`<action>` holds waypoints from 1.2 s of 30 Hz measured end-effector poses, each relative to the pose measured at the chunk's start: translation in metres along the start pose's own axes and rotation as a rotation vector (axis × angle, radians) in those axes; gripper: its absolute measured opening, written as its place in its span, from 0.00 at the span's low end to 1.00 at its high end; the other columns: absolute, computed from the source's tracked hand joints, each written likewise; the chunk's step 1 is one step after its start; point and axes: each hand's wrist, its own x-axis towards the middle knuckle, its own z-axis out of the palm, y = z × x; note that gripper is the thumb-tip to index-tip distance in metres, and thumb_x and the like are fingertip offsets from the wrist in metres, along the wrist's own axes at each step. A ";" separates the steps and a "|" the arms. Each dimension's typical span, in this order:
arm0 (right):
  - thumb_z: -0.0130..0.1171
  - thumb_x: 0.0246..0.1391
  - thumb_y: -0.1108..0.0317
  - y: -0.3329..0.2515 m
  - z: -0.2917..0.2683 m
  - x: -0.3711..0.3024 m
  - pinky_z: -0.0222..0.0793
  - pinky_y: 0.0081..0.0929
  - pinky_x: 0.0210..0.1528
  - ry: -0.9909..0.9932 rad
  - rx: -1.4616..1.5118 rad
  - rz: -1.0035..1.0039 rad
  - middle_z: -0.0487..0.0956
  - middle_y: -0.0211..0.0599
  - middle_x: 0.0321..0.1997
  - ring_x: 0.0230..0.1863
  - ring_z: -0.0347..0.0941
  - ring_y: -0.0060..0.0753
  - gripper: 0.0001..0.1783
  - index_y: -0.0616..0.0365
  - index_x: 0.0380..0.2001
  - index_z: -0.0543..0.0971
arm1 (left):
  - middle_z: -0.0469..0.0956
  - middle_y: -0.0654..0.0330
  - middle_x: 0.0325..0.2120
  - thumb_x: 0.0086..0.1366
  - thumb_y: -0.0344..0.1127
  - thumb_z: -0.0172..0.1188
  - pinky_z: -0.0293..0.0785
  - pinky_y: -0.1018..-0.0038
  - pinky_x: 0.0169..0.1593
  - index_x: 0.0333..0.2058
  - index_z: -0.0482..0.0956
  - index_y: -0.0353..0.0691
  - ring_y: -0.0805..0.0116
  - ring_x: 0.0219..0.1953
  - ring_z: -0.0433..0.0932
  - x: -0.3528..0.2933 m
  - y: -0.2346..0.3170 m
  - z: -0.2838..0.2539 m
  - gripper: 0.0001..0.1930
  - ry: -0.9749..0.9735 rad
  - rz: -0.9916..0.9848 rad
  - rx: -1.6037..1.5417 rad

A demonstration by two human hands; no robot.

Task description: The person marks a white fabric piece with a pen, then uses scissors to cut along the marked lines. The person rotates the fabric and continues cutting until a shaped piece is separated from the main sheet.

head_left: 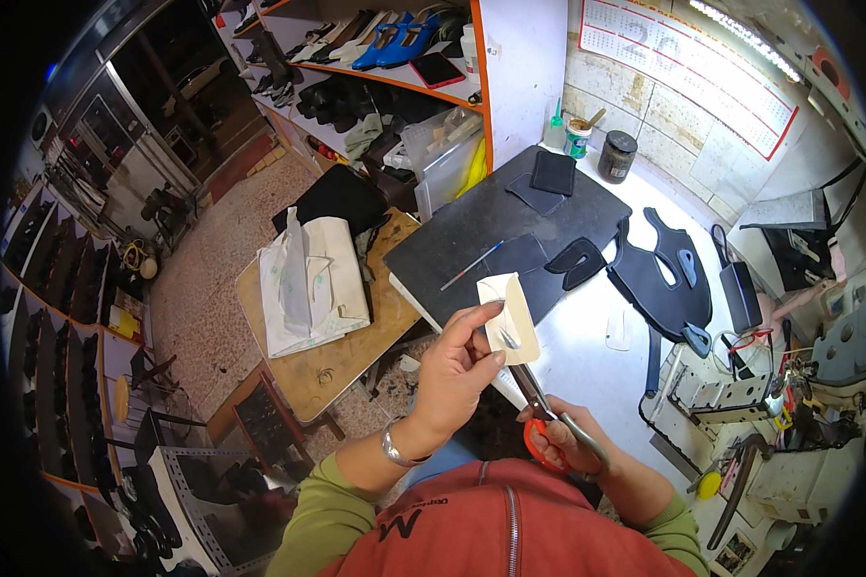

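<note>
My left hand (443, 375) pinches a cream piece of card or leather (522, 313) between thumb and fingers, above the near edge of the table. My right hand (575, 444) grips scissors (527, 387) with one orange handle loop showing. Their blades point up and away, meeting the lower edge of the cream piece. A shiny metal tip shows on its face near my left thumb; whether the blade passes through a cut there I cannot tell. Beyond lie a black loop-shaped piece (575, 263) and a pen (471, 265).
A black mat (414, 252) covers part of the white table (587, 380). Black cut pieces (659, 274) lie to the right, beside a sewing machine (808, 462). A jar (617, 157) stands at the back. At left, a wooden table (308, 394) bears a folded cream sheet (332, 279).
</note>
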 end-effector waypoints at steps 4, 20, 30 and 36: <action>0.55 0.52 0.37 -0.002 0.006 -0.001 0.53 0.13 0.17 0.008 0.052 0.026 0.66 0.26 0.21 0.15 0.58 0.14 0.37 0.63 0.46 0.69 | 0.68 0.67 0.36 0.56 0.18 0.57 0.65 0.83 0.44 0.56 0.66 0.34 0.81 0.35 0.66 -0.001 -0.005 0.003 0.27 0.039 0.004 -0.033; 0.57 0.48 0.34 0.013 0.022 0.004 0.54 0.15 0.18 0.145 0.006 -0.023 0.67 0.24 0.21 0.18 0.60 0.14 0.40 0.61 0.48 0.69 | 0.63 0.66 0.44 0.55 0.14 0.53 0.64 0.86 0.36 0.56 0.66 0.32 0.85 0.31 0.64 -0.001 -0.004 0.010 0.28 0.062 0.039 -0.056; 0.58 0.52 0.40 0.014 0.036 0.005 0.54 0.15 0.19 0.209 0.050 -0.049 0.68 0.25 0.20 0.18 0.60 0.14 0.35 0.61 0.49 0.69 | 0.66 0.70 0.29 0.56 0.21 0.59 0.60 0.86 0.36 0.57 0.66 0.35 0.83 0.29 0.62 -0.001 -0.001 0.013 0.28 0.102 0.063 -0.067; 0.56 0.55 0.44 0.026 0.031 0.007 0.56 0.16 0.20 0.249 -0.087 -0.106 0.68 0.25 0.21 0.19 0.61 0.14 0.31 0.62 0.48 0.70 | 0.66 0.70 0.31 0.56 0.20 0.58 0.60 0.86 0.36 0.57 0.65 0.34 0.83 0.29 0.62 -0.001 0.003 0.014 0.29 0.088 0.042 -0.054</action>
